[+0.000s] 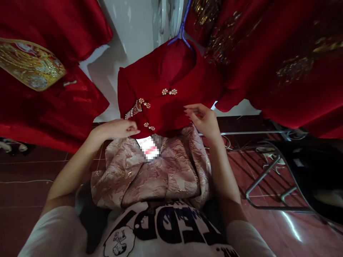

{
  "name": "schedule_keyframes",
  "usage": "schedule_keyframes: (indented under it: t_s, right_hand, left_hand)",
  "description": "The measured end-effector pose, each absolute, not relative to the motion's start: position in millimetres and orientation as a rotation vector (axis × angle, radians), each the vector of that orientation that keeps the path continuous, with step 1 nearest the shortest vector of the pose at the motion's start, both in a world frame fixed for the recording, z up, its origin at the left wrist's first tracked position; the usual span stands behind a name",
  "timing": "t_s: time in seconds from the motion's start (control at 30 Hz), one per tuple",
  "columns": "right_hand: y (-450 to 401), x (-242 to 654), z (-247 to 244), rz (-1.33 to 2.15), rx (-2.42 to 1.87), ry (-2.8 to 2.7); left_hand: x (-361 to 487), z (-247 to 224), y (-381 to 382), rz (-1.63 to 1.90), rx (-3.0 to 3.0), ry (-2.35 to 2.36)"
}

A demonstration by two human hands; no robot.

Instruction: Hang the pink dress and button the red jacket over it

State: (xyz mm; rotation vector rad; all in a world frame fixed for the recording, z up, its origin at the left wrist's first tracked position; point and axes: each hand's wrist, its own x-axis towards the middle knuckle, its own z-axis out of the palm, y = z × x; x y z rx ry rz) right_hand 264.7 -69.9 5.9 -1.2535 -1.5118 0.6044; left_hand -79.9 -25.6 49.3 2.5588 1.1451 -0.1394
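Observation:
A short red jacket [158, 96] hangs from a blue hanger [183, 30] in front of me, with pearl flower fasteners [169, 91] and a beaded tassel on its left side. Below its hem lies pinkish patterned fabric [163, 178] over my lap, and a lit phone [150, 148] rests on it. My left hand [123, 128] is by the jacket's lower left edge, fingers curled together; what they hold, if anything, is hidden. My right hand [202, 117] is at the jacket's right side, fingers bent and apart, with nothing seen between them.
Red garments with gold embroidery hang at the left [80, 92] and right [281, 71]. A metal-framed black chair [264, 178] stands at the right on the reddish tiled floor [268, 228]. Cables and shoes lie on the floor near the wall.

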Motion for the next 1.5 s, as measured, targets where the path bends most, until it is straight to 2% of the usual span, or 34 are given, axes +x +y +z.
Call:
schedule_keyframes:
  t_s: [0.1, 0.2, 0.43, 0.6, 0.8, 1.0, 1.1, 1.5]
  right_hand:
    - [-70, 263, -2, 0.656, -1.249, -1.518]
    - [-71, 266, -10, 0.688, -1.249, -1.565]
    - [-78, 283, -3, 0.644, -1.213, -1.592]
    - [-78, 284, -3, 0.623, -1.22, -1.572]
    - [-56, 277, -13, 0.736, -1.186, -1.527]
    - [-54, 271, -13, 0.793, -1.134, -1.421]
    - [-62, 264, -7, 0.814, -1.093, -1.406]
    - [-93, 250, 11, 0.739, -1.063, -1.607]
  left_hand:
    - [-32, 83, -15, 0.095, 2.642, 0.98]
    - [7, 91, -7, 0.427, 2.64, 0.962]
    - [82, 49, 15, 0.889, 2.502, 1.215]
    - [96, 24, -2, 1.134, 2.332, 1.583]
    - [86, 27, 3, 1.238, 2.357, 1.552]
    - [79, 52, 19, 0.984, 2.44, 1.561]
    - [74, 58, 12, 0.967, 2.469, 1.547]
    - [61, 48, -17, 1.05, 2.542, 1.551]
